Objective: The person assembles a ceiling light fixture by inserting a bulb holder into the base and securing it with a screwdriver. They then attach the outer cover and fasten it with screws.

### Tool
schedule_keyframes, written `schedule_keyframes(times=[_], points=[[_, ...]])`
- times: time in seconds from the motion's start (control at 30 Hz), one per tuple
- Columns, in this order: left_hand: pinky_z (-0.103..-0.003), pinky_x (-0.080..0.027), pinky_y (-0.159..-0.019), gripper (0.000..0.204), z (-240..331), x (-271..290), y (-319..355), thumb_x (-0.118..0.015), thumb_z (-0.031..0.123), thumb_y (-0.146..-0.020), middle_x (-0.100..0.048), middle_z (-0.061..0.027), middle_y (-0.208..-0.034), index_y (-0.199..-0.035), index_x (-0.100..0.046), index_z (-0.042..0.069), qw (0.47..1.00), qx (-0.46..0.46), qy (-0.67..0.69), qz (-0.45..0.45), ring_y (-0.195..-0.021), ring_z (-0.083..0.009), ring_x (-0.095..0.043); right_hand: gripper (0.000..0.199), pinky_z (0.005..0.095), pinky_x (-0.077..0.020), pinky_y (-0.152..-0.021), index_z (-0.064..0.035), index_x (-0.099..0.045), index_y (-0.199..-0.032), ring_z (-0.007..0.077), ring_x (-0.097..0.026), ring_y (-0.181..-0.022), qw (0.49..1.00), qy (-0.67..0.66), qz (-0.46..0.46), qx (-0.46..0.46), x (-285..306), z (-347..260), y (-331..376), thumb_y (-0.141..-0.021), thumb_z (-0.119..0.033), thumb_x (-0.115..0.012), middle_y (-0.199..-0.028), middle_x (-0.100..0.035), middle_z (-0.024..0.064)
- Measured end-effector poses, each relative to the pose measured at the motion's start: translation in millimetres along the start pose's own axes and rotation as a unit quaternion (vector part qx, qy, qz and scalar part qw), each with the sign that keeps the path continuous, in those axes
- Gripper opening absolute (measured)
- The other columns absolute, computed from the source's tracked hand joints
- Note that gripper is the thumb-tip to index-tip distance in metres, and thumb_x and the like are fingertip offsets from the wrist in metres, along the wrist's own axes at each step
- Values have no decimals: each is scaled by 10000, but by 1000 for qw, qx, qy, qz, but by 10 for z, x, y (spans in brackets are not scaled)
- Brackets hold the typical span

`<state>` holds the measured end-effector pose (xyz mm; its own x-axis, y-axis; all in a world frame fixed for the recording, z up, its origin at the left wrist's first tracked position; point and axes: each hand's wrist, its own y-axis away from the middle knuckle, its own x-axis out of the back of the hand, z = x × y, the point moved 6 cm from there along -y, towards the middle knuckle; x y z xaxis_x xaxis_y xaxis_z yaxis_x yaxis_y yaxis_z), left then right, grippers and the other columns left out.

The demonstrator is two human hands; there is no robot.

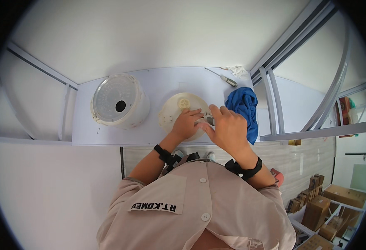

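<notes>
A round cream plastic cover (171, 106) lies on the white table, with a small yellowish wheel-like part (184, 103) near its far edge. My left hand (186, 124) is over the cover, its fingers bent and closed near the middle; whatever lies under the fingertips is hidden. From the right, my right hand (229, 127) reaches in with thumb and fingers closed around a small grey-white part (210, 120). That part is mostly covered by the fingers, so its kind does not show. Both hands work close together over the cover's right half.
A white bucket-like drum (139, 104) with a translucent lid and a dark round hole stands at the left. At the far right lie a screwdriver (228, 80), crumpled white tissue (238, 71) and a blue cloth (242, 109). Metal frame posts (273, 96) border the table's right side.
</notes>
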<state>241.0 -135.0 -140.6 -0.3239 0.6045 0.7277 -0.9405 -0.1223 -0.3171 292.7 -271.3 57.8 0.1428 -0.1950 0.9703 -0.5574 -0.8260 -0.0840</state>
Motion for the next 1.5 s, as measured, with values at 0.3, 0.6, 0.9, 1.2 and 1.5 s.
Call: schedule_keyframes(times=[0.3,0.6,0.9,1.2,1.5], points=[[-444,-504,-1049,453,-72,-40,-19,-797,185,-868,-680,-124,-1479,-1308,-765,85,999,-1,35,-38,-1116,-361,-617,447,388,-522,-596,-62,-645,-1168,299,-679,-808,988,-22,142,58,8,-143,-39,-819,-259,-842,-933,-635,115],[-424,-466,-1039,384,-59,45,-20,-777,162,-880,-675,-173,-1476,-1248,-762,55,997,-18,61,-41,-1098,-320,-658,363,393,-520,-561,-57,-630,-1084,304,-657,-676,985,-14,171,20,120,-193,-79,-865,-270,-825,-828,-604,104],[-437,-456,-1063,452,-79,36,-52,-820,183,-852,-672,-157,-1486,-1279,-747,57,996,-21,60,-62,-1107,-343,-647,327,407,-525,-573,-52,-630,-1090,322,-689,-716,984,10,155,-86,-14,-46,-121,-908,-253,-813,-816,-617,114],[-447,-423,-1114,498,-143,-15,-71,-837,199,-863,-642,-168,-1532,-1334,-732,74,993,-7,82,-89,-1154,-338,-652,347,394,-506,-529,-64,-662,-1113,322,-685,-668,970,-51,235,23,136,-207,-46,-881,-266,-822,-801,-616,111],[-445,-428,-1123,511,-135,3,-69,-838,195,-864,-642,-174,-1532,-1357,-733,109,991,10,88,-105,-1207,-369,-622,413,398,-492,-523,-66,-634,-1171,304,-665,-635,985,43,111,-121,-41,-22,-61,-870,-272,-827,-810,-622,109]])
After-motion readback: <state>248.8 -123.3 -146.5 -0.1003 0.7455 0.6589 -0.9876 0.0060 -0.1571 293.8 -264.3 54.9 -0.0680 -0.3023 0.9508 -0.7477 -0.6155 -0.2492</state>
